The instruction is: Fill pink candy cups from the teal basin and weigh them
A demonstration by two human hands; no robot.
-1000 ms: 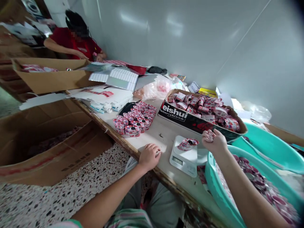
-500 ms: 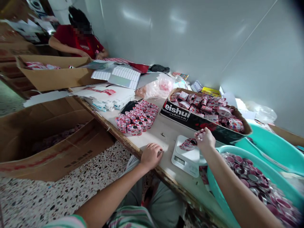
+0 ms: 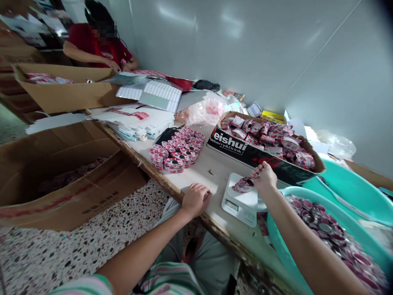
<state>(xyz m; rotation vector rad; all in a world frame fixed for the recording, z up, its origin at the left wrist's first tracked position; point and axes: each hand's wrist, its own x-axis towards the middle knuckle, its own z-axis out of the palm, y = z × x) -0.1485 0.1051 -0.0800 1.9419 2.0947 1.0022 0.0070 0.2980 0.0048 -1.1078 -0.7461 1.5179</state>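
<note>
My right hand is closed, knuckles up, at the right end of a pink-and-red patterned container. That container lies on a white digital scale, its dark round opening beside my fingertips. Small pale pink pieces are in the fingers, mostly hidden now. On the table's front edge rests my left hand, its fingers curled; what they hold, if anything, is hidden. Several matching containers stand in rows left of the scale.
A black carton full of patterned containers sits behind the scale. Right of it, a turquoise basin holds many pink-and-metal round parts. White flat cartons are stacked left. A cardboard box stands on the floor. A co-worker sits far left.
My right hand has turned slightly and come closer over the container's opening; the pale pieces show less. My left hand has stayed at the table edge, with its fingers curled a little more.
</note>
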